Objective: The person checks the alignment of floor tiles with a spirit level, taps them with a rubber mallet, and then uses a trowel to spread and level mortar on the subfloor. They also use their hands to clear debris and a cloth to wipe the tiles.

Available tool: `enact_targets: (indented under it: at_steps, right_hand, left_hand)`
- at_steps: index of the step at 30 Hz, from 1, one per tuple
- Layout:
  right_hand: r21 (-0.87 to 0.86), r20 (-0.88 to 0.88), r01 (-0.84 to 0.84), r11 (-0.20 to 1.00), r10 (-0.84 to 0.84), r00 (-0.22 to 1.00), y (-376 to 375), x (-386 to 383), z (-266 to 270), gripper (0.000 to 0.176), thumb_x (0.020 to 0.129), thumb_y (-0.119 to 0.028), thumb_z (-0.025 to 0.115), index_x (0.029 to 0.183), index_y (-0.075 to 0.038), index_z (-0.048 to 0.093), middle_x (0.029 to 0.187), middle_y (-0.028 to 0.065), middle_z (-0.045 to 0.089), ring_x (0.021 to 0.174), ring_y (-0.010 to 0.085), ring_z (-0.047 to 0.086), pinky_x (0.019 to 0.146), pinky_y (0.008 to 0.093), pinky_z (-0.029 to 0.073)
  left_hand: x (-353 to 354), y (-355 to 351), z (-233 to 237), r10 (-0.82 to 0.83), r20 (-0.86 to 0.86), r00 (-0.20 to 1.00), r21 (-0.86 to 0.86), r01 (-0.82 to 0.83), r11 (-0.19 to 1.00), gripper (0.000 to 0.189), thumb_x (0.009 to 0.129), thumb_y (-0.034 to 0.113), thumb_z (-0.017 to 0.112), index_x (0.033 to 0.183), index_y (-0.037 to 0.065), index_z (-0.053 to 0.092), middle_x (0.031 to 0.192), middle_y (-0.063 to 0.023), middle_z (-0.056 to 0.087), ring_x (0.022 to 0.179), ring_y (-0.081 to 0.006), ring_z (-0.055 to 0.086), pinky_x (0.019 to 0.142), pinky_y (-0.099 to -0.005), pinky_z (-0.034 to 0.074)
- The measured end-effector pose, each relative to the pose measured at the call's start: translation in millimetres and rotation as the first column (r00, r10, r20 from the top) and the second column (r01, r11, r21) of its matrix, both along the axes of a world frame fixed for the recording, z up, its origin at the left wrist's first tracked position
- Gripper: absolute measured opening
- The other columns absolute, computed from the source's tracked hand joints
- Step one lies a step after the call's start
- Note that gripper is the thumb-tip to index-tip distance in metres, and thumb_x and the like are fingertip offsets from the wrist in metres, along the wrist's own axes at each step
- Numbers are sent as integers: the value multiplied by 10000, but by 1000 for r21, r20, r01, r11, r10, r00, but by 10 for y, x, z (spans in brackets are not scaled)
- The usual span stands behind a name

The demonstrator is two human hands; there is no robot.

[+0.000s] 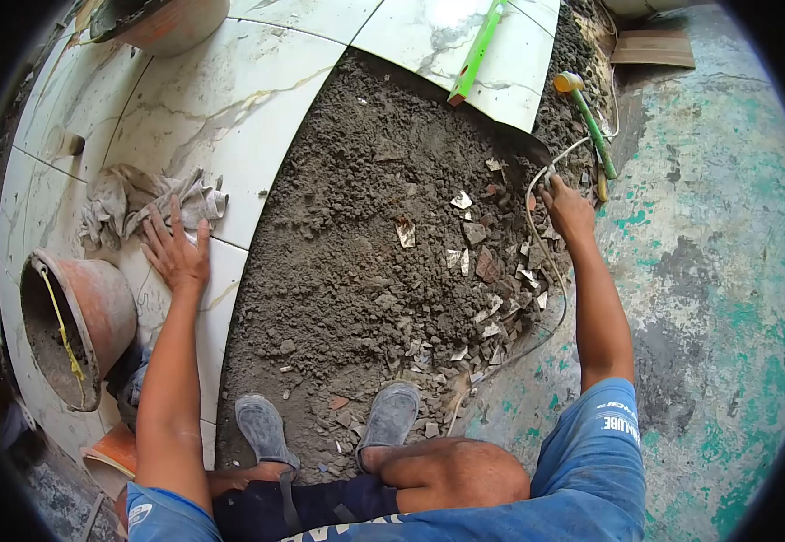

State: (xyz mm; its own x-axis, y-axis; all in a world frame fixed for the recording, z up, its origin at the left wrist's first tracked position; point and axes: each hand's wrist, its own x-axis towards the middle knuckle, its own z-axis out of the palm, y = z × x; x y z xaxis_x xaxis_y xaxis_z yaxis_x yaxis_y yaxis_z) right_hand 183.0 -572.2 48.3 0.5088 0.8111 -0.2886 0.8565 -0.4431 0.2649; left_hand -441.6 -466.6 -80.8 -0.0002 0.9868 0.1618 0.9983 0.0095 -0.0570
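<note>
My left hand [177,251] lies flat with fingers spread on a marbled white floor tile [230,135], its fingertips on a crumpled grey rag [130,203]. At the far end of the dug strip, my right hand [569,210] is closed beside the tile's corner. A pale cable [537,185] runs right at its fingertips; I cannot tell what the fingers grip. Near that hand lies a mallet [591,126] with a green handle and yellowish head. A green spirit level [478,54] rests on the far tile. Between my hands is rough grey mortar [347,208].
A mortar-stained bucket [108,307] lies tilted at left, with another bucket [171,27] at upper left and an orange container [112,452] lower down. A small cup [63,143] stands on the tiles. Broken tile pieces [485,266] litter the mortar. Worn green-grey concrete [682,271] spans the right.
</note>
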Motion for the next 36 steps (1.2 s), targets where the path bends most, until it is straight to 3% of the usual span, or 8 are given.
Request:
enact_targets:
  at_steps: [3, 7, 12, 21, 23, 25, 30, 36]
  right_hand:
    - [83, -12, -55, 995, 56, 998, -136, 42, -44, 399, 940, -459, 520, 1236, -191, 534, 977, 188, 685, 911, 402, 660, 768, 512, 509]
    - [1, -29, -136, 991, 136, 990, 212, -293, 28, 336, 952, -413, 520, 1185, -172, 541, 976, 175, 687, 895, 391, 666, 760, 494, 519]
    - [-38, -16, -31, 999, 31, 999, 495, -322, -44, 313, 953, -371, 534, 1197, -176, 529, 1026, 152, 695, 980, 370, 663, 805, 484, 516]
    - [27, 28, 19, 999, -19, 999, 120, -331, -81, 334, 953, -405, 525, 1200, -181, 532, 973, 170, 687, 922, 377, 669, 769, 484, 518]
    - [48, 24, -5, 999, 4, 1000, 114, -341, -68, 333, 955, -409, 519, 1197, -182, 535, 949, 164, 686, 898, 378, 671, 752, 486, 521]
    - [32, 29, -141, 989, 140, 990, 199, -343, -79, 325, 954, -410, 519, 1183, -180, 542, 934, 153, 688, 890, 373, 672, 748, 480, 524]
    - [33, 20, -81, 996, 80, 997, 635, -469, -130, 306, 952, -391, 530, 1177, -184, 546, 971, 141, 698, 928, 356, 676, 755, 480, 526]
    - [15, -2, 1, 1000, -1, 1000, 542, -438, -117, 316, 943, -397, 544, 1175, -183, 538, 1000, 156, 696, 945, 362, 672, 775, 489, 519]
  left_hand:
    - [-3, 1, -17, 0, 10, 1000, 12, 0, 1000, 729, 908, 641, 400, 1542, 340, 204, 1606, -104, 169, 1466, -347, 157, 1158, -572, 87]
    - [22, -6, 16, 11, 6, 1000, -15, -11, 1000, 732, 907, 645, 395, 1543, 340, 200, 1607, -103, 164, 1468, -347, 151, 1159, -569, 86]
    - [16, 0, 24, 5, 8, 1000, -15, -5, 1000, 732, 908, 647, 392, 1543, 334, 206, 1606, -103, 167, 1467, -347, 153, 1158, -570, 86]
    - [-4, -8, -10, -6, 10, 1000, 4, 6, 1000, 735, 903, 640, 404, 1542, 334, 210, 1603, -111, 172, 1464, -357, 156, 1157, -568, 88]
    - [0, -12, -11, -11, 15, 1000, 7, 11, 1000, 735, 902, 637, 406, 1542, 335, 209, 1602, -112, 175, 1464, -357, 158, 1156, -569, 88]
    - [16, -8, -8, 1, 11, 1000, 6, -1, 1000, 734, 901, 633, 408, 1542, 338, 206, 1602, -113, 178, 1462, -358, 167, 1156, -568, 89]
    - [3, 3, 1, -5, 10, 1000, 14, 5, 1000, 735, 902, 639, 404, 1543, 343, 201, 1604, -111, 171, 1462, -356, 165, 1156, -571, 93]
    - [-9, 3, -28, -17, 11, 1000, 11, 17, 1000, 730, 905, 644, 394, 1542, 346, 200, 1605, -109, 169, 1461, -357, 167, 1155, -575, 96]
